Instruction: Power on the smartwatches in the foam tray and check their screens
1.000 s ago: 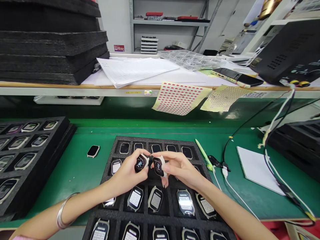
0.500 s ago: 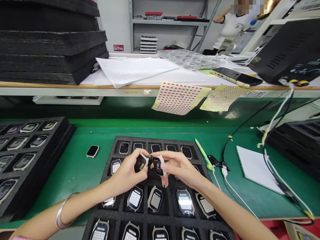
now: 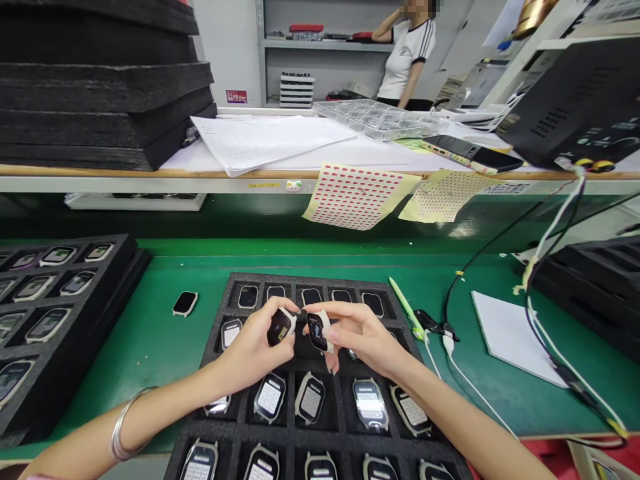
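Note:
My left hand (image 3: 267,337) is closed around a smartwatch body (image 3: 279,325) with a dark screen, tilted on its edge. Close beside it, a second smartwatch (image 3: 318,331) with a pale case and a lit dark screen is pinched between the thumb and fingers of my right hand (image 3: 353,331). The two watches are apart. Both hands hover over a black foam tray (image 3: 340,417) whose compartments hold several watch bodies; those in the nearer rows show white screens with text, and those in the far row are dark. My hands hide part of the second row.
A lone watch (image 3: 185,303) lies on the green mat left of the tray. More filled foam trays (image 3: 113,293) stand farther left. On the right are a green pen (image 3: 403,303), cables (image 3: 449,343) and a white pad (image 3: 515,339). A shelf edge (image 3: 225,183) runs across behind.
Both hands stay almost in place, each still gripping its watch; the right one's watch has turned very slightly. In the background a person has moved to the left.

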### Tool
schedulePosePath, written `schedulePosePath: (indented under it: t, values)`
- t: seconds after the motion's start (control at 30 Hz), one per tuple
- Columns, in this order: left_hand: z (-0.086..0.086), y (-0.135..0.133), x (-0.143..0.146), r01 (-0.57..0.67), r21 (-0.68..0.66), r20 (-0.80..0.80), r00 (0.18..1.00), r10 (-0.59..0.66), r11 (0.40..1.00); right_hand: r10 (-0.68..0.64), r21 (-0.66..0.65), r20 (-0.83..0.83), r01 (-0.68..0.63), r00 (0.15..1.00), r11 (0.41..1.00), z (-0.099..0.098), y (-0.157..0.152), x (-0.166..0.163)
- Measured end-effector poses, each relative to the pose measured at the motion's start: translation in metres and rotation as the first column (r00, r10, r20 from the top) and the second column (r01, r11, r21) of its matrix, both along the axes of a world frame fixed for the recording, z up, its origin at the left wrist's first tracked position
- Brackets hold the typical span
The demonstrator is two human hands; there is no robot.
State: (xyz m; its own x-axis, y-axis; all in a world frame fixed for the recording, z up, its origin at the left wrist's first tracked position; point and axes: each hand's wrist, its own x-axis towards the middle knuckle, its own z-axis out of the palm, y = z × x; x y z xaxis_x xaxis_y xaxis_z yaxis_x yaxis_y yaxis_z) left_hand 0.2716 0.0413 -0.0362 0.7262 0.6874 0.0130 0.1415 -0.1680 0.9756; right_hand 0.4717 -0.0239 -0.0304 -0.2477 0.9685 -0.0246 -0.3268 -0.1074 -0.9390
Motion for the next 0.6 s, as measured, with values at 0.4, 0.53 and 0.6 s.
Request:
schedulePosePath:
  t: [0.4,0.53,0.6]
  values:
    - [-0.002,0.002,0.002,-0.021,-0.087,0.008,1.000,0.022,0.996,0.074,-0.051,-0.023,-0.075,0.997,0.996,0.000,0.000,0.001]
    - [-0.005,0.005,0.004,0.004,-0.293,0.126,0.991,0.034,0.956,0.053,-0.085,-0.028,-0.055,0.998,0.995,0.002,0.002,0.004]
    - [-0.001,0.005,0.004,0.008,-0.353,0.178,0.982,0.058,0.936,0.015,-0.080,0.000,-0.015,1.000,0.997,0.002,0.002,0.005]
